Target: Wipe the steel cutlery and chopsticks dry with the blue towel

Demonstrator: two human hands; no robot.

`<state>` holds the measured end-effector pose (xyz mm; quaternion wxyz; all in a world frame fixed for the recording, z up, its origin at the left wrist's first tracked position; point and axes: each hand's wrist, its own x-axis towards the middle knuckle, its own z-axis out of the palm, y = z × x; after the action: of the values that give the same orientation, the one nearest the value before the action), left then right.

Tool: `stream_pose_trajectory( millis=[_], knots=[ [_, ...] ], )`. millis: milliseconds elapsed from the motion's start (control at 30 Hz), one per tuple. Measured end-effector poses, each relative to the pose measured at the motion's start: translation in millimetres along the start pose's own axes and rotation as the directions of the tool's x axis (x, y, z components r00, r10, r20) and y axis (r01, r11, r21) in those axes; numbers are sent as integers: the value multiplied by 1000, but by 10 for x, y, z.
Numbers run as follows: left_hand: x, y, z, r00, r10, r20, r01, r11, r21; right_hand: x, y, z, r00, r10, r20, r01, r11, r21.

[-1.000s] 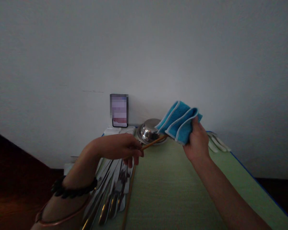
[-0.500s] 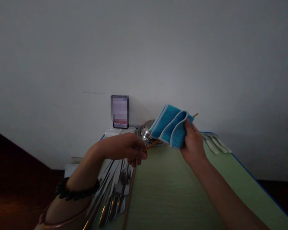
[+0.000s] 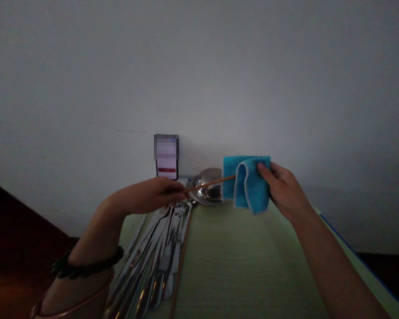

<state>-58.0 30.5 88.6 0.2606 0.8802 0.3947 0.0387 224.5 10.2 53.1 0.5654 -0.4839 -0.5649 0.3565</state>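
Note:
A thin wooden chopstick (image 3: pixel 210 183) spans the gap between my hands, above the table. Its left end is pinched in the fingers of my left hand (image 3: pixel 164 193). My right hand (image 3: pixel 282 184) grips a folded blue cloth (image 3: pixel 228 177) with pale edging, thumb on the near face. The chopstick's other end disappears into the folds of this cloth, so its tip is hidden. Under my left hand lies a pile of metal cutlery (image 3: pixel 162 261), with several handles pointing toward me. A second wooden stick (image 3: pixel 180 274) lies along the pile's right side.
An upturned shiny metal bowl (image 3: pixel 209 188) sits at the back of the green table (image 3: pixel 232 266), against the wall. A phone (image 3: pixel 167 161) is propped upright to its left. The table's blue right edge (image 3: pixel 362 266) shows beside my right forearm.
My left hand has moved left, and my right hand has shifted slightly right with the cloth. More of the chopstick shows between them, and its far tip no longer sticks out past the cloth.

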Motion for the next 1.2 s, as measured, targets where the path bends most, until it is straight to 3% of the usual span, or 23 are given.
stream_pose_trajectory(
  millis=[67, 167, 233, 333, 467, 533, 633, 733, 1067, 1200],
  knots=[
    [-10, 9, -19, 991, 20, -134, -13, 999, 49, -32, -57, -70, 977, 37, 212, 16, 970, -243],
    [-16, 11, -32, 976, 45, -213, -28, 996, 81, -72, -165, -139, 934, 60, 351, 121, 874, -472],
    [-20, 4, -28, 981, 57, -184, -44, 996, 76, -89, -221, -164, 899, 83, 431, 198, 799, -568],
    [-21, 16, -14, 995, 52, -80, -47, 997, 60, -113, -268, -151, 797, 148, 585, 335, 697, -634],
    [23, 141, -4, 997, 76, 18, -76, 996, 46, -172, -304, -15, 671, 204, 713, 445, 658, -607],
    [61, 229, -7, 996, 88, 22, -89, 993, 71, -206, -327, 75, 679, 185, 711, 455, 654, -604],
    [101, 329, -17, 997, 82, -16, -79, 989, 122, -240, -356, 169, 740, 123, 661, 436, 660, -611],
    [100, 351, -21, 996, 39, -74, -29, 990, 140, -244, -369, 176, 765, 71, 641, 439, 671, -598],
    [7, 64, -12, 998, 19, -57, -13, 995, 100, -123, -246, -44, 797, 49, 602, 426, 661, -618],
    [-1, 50, -6, 996, 22, -87, -12, 993, 119, -130, -251, -61, 843, -20, 537, 433, 617, -657]
  ],
)
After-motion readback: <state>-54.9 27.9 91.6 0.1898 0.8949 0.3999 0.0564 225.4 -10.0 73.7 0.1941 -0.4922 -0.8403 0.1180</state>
